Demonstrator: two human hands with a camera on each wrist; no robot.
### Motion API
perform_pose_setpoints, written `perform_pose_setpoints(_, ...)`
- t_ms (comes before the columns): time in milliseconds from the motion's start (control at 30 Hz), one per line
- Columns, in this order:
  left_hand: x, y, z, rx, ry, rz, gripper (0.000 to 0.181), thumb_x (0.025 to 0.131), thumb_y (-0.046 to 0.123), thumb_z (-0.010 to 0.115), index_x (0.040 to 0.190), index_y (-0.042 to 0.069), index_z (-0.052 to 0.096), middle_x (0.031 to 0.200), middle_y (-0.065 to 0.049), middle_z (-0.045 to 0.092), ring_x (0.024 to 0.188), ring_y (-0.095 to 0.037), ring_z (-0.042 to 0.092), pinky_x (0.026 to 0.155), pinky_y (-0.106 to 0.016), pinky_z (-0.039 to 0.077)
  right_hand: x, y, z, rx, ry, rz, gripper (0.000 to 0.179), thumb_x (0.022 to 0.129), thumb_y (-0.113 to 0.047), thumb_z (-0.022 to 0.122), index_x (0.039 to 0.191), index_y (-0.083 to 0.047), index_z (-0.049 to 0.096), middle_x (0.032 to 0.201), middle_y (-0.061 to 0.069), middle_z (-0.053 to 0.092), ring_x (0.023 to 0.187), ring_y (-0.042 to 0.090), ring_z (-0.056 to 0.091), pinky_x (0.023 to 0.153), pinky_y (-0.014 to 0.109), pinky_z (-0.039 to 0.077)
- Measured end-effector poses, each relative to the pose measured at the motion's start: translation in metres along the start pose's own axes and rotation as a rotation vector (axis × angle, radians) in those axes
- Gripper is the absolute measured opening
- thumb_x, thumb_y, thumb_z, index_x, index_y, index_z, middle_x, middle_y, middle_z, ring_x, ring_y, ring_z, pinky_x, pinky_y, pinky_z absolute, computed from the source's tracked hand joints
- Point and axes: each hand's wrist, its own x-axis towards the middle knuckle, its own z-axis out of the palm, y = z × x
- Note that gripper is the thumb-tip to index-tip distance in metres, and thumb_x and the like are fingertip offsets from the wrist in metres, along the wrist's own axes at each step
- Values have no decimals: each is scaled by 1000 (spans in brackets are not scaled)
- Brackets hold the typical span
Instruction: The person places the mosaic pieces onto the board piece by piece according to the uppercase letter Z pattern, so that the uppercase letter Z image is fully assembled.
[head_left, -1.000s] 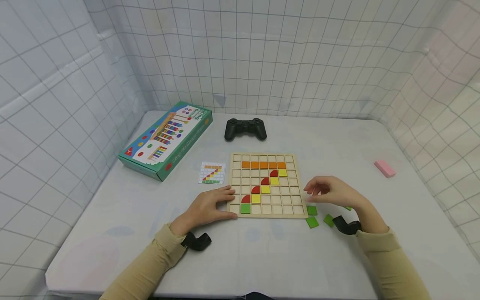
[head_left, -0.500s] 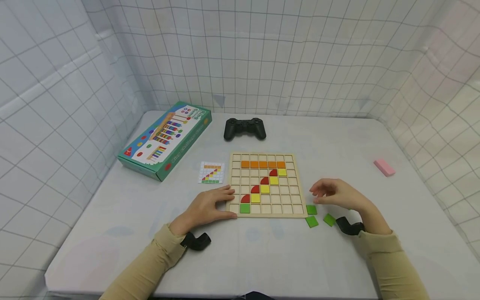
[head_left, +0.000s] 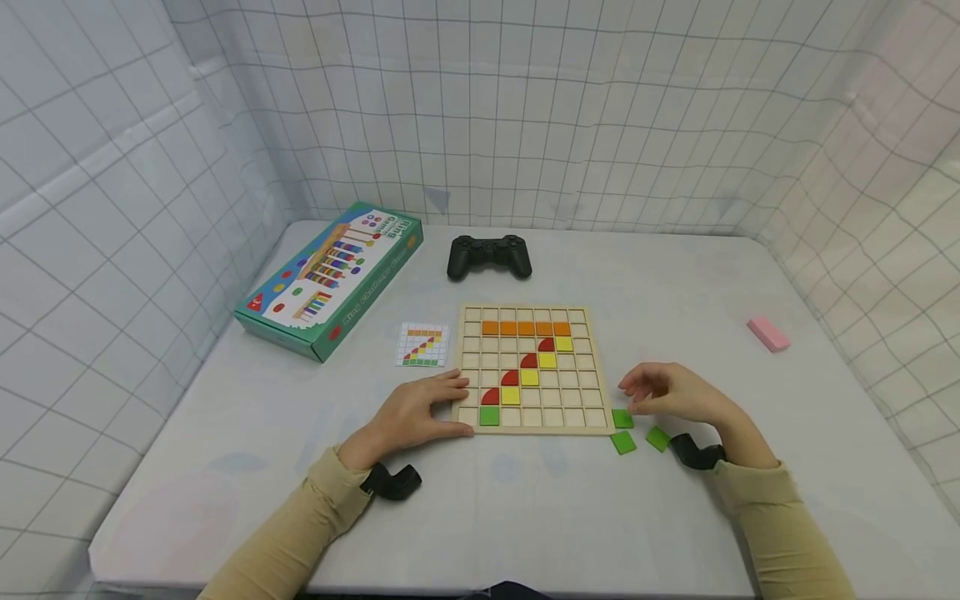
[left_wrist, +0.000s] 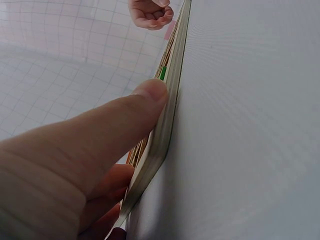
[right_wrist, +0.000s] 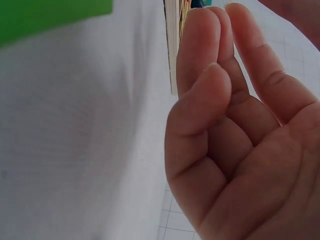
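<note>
A wooden grid board (head_left: 551, 397) lies on the table. It bears a row of orange squares (head_left: 525, 328), a diagonal of red quarter-rounds (head_left: 510, 378) and yellow squares (head_left: 529, 377), and one green square (head_left: 489, 416) at its near left. My left hand (head_left: 412, 410) rests at the board's near left corner, fingers on the left edge; in the left wrist view the thumb (left_wrist: 150, 92) touches the near edge. Off the board's right side hovers my right hand (head_left: 678, 393), fingers loosely bent, nothing seen in them. Loose green tiles (head_left: 623, 442) lie beside and below it.
A small pattern card (head_left: 422, 345) lies left of the board. Behind stand a green game box (head_left: 322, 283) and a black game controller (head_left: 489, 257). A pink block (head_left: 768, 334) lies far right. White gridded cloth walls (head_left: 525, 125) enclose the table.
My right hand has drawn a little away from the board to the right, then dipped slightly. A green tile glimpsed by its wrist is now hidden. The left hand stays in place.
</note>
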Motion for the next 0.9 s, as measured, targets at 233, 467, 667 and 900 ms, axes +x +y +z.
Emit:
perform_pose_setpoints(233,0,1,-1,-6,-1,-5,64,73,49,76,119,6,66,130,-2,57,128,-16,45,104,-35,39,1,5,0,-20,-17,1,31,81,-17,75,107,-5,64,93,6,63,78,15,59,65,25,50)
perform_pose_setpoints(467,0,1,-1,-9,3,0,64,73,49,77,119,6,66,130,-3,57,127,-16,45,104,-35,39,1,9,2,-9,-32,5,32,79,-16,76,106,-4,64,93,7,62,77,16,57,65,25,49)
perform_pose_setpoints(667,0,1,0,-11,-3,1,64,73,48,77,119,5,66,130,-3,57,127,-16,45,104,-35,39,0,5,3,-23,-33,35,33,76,-14,77,105,-4,65,93,7,61,78,17,55,65,24,47)
perform_pose_setpoints(900,0,1,-1,-5,-5,1,63,73,47,77,119,5,66,130,-3,57,128,-16,45,104,-36,39,0,3,3,-36,-35,57,31,77,-14,77,104,-3,67,90,5,62,78,16,55,65,24,47)
